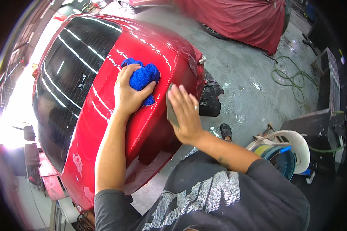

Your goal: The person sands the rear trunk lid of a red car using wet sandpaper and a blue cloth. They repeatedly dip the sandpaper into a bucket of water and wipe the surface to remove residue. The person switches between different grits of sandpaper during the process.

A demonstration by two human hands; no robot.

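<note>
My left hand [128, 92] is closed round a bunched blue microfibre cloth [144, 77], which rests on the rear lid of a red car [137, 46]. To its right, my right hand [185, 115] lies nearly flat, fingers stretched, against the car's rear edge. A thin grey-brown sheet, apparently sandpaper [171, 109], shows along the palm and thumb, held against the body; the rest of it is hidden under the hand. Wet, jagged light reflections run across the red paint round the cloth.
The car's dark rear window [71, 65] lies left of my hands. A black part [211, 98] juts from the rear corner. A bucket [285, 161] stands at lower right by a white curved piece. A green hose [293, 77] coils on the wet floor; a red-covered vehicle [239, 23] stands beyond.
</note>
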